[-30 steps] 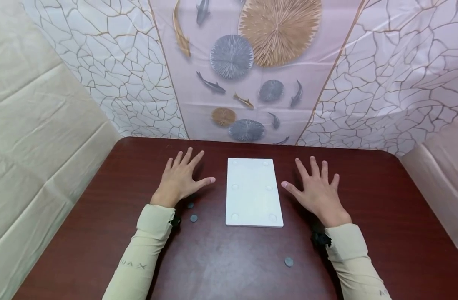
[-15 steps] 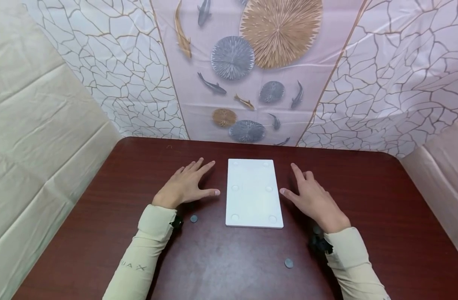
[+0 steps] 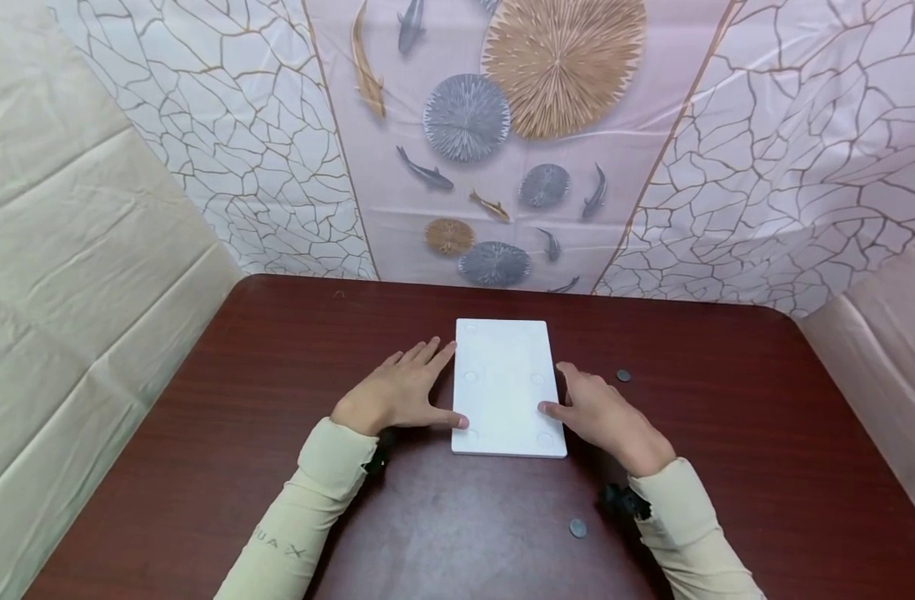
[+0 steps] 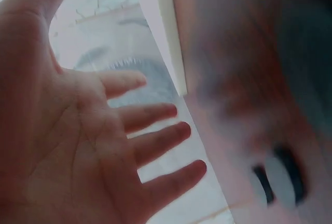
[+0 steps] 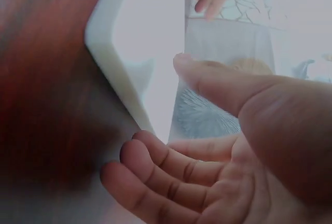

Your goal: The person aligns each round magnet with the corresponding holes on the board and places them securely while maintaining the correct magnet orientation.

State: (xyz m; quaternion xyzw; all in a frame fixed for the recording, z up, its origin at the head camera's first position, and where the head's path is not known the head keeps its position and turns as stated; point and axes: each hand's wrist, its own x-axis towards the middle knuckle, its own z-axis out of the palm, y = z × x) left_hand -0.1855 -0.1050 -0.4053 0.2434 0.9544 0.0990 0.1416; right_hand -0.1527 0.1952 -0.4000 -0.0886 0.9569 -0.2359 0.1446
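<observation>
A flat white rectangular board [image 3: 506, 387] with several shallow round marks lies in the middle of the table. My left hand [image 3: 401, 396] is at its left side, fingers extended and apart, with the thumb over the lower left edge. In the left wrist view the left palm [image 4: 78, 136] holds nothing. My right hand [image 3: 607, 421] is at the board's right side, thumb over the edge and fingers loosely bent beside it. The right wrist view shows the right thumb [image 5: 223, 81] above the board's face and the fingers near its edge; a firm grip does not show.
Small round grey discs lie on the dark red table [image 3: 457, 533]: one disc [image 3: 577, 528] in front and another disc [image 3: 623, 376] beyond the right hand. Two blurred discs [image 4: 288, 177] appear in the left wrist view. A patterned cloth [image 3: 495, 183] hangs behind the table.
Both hands have moved inward and toward the front, from beside the board to its edges. The right fingers are more bent. A disc has come into sight by the right hand; the board stays put.
</observation>
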